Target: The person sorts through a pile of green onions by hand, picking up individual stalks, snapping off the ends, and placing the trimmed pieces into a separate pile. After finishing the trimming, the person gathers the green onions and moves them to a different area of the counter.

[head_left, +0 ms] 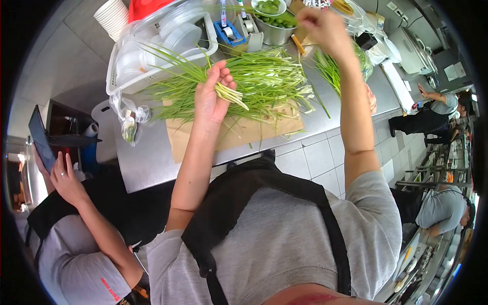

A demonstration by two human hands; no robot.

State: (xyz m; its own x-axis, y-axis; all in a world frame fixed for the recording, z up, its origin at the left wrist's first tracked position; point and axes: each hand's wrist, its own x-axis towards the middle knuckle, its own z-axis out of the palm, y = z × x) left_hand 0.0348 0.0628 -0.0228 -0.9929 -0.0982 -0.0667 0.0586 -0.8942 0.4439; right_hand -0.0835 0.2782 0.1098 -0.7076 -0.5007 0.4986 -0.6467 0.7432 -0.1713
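Note:
My left hand (213,91) is closed around a small bunch of garlic chives (231,95), their pale cut ends pointing right and their green tips left. Beneath it, a large pile of garlic chives (269,76) is spread over brown paper (178,137) on the steel table (145,168). My right hand (321,29) is raised at the back, with its fingers curled together and slightly blurred. It appears beside a metal pot (274,37) of green fruit. A thin green streak runs left of this hand, but what its fingers hold is unclear.
A white basket (111,71) with clear plastic containers stands back left, near blue (230,36) and grey tape dispensers (250,31). An orange-handled tool (298,44) and more greens (328,71) lie right. A co-worker holding a tablet (41,137) is at left; others work at right.

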